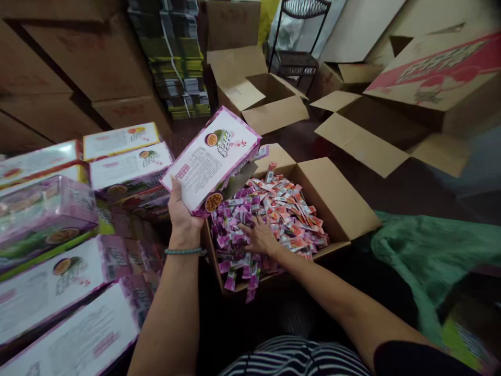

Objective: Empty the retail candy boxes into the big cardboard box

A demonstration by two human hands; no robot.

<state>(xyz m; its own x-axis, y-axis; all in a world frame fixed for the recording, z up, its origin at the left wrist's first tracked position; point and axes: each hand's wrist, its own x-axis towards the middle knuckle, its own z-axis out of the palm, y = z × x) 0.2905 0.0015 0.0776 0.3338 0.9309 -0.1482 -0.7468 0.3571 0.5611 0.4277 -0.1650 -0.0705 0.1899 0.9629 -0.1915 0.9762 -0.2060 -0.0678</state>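
Observation:
My left hand (183,216) grips a white and purple printed carton (213,156) by its near end, tilted over the left side of an open cardboard box (332,193). A dark flap stands out from the carton's lower right edge. Inside the cardboard box lies a heap of small sachets, purple sachets (230,224) on the left and orange-red sachets (289,209) on the right. My right hand (260,236) rests on the purple sachets with its fingers spread. Whether a sachet is under its fingertips is hidden.
Printed cartons (47,297) are stacked along the left. Behind stand brown boxes (86,57), strapped bundles (176,62), an open empty box (258,94), another open box (364,130) and a wicker chair (299,42). Green sheeting (422,271) lies at the right.

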